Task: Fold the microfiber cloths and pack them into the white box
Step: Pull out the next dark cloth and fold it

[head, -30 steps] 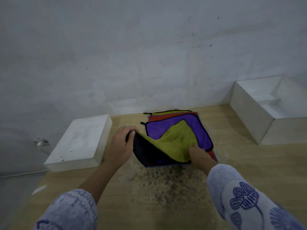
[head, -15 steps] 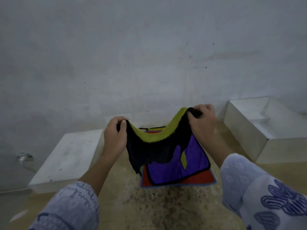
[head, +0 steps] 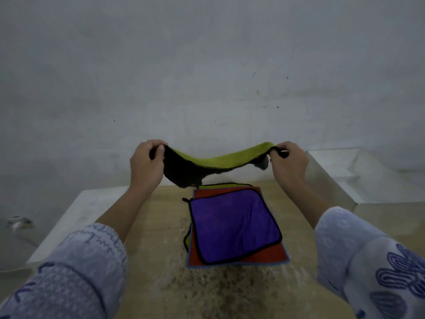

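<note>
A yellow-green cloth with a black underside point(head: 207, 164) hangs stretched in the air between my hands, above the table. My left hand point(head: 146, 165) pinches its left corner and my right hand point(head: 288, 163) pinches its right corner. Below it a stack of cloths lies flat on the wooden table point(head: 156, 268): a purple cloth point(head: 232, 224) on top, a red one point(head: 264, 255) under it, and a yellow-green edge point(head: 187, 240) peeking out. The open white box point(head: 340, 189) stands at the right by the wall.
A flat white box lid point(head: 78, 217) lies at the left of the table. A grey wall point(head: 207, 77) stands right behind the table. The wood in front of the stack is worn and speckled.
Both hands have lifted the yellow-green cloth off the stack, raised it and pulled its corners apart until it hangs stretched. The purple cloth now lies uncovered.
</note>
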Demonstrator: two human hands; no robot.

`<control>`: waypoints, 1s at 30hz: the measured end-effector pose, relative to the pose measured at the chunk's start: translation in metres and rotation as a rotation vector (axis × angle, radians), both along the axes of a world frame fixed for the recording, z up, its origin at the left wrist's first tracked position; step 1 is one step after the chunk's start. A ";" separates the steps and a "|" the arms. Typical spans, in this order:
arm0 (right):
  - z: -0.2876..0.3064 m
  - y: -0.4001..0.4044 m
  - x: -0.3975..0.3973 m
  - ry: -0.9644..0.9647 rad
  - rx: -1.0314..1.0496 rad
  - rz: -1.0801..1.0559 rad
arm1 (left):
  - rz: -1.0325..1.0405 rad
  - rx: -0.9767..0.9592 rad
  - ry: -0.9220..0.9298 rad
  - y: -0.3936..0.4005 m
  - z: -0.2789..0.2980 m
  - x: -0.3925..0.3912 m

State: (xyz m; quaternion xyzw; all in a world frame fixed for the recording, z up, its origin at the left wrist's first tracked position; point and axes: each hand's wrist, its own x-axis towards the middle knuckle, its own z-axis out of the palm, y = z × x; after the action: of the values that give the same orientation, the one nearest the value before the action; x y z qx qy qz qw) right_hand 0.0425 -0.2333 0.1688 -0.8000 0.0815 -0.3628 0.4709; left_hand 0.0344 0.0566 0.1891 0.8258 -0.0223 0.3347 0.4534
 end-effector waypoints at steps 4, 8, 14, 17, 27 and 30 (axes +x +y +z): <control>-0.047 -0.007 -0.043 0.108 -0.131 0.059 | -0.054 0.167 0.062 -0.005 -0.048 -0.045; -0.118 -0.017 -0.101 0.401 -0.251 0.200 | -0.176 0.269 0.257 -0.006 -0.132 -0.106; -0.184 -0.032 -0.180 0.636 -0.471 0.321 | -0.199 0.380 0.499 0.002 -0.202 -0.191; -0.195 -0.043 -0.208 0.626 -0.507 0.315 | -0.145 0.371 0.531 0.009 -0.208 -0.218; -0.210 -0.044 -0.291 0.644 -0.551 0.295 | -0.096 0.398 0.744 0.012 -0.227 -0.293; -0.203 -0.040 -0.302 0.677 -0.693 0.264 | -0.010 0.520 0.789 0.005 -0.226 -0.299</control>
State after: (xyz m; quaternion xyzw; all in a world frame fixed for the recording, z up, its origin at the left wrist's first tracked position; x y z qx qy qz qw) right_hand -0.2590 -0.2729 -0.0337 -0.9857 0.0027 -0.0258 0.1665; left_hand -0.2648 0.0619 -0.0367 0.9759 0.0649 -0.0236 0.2070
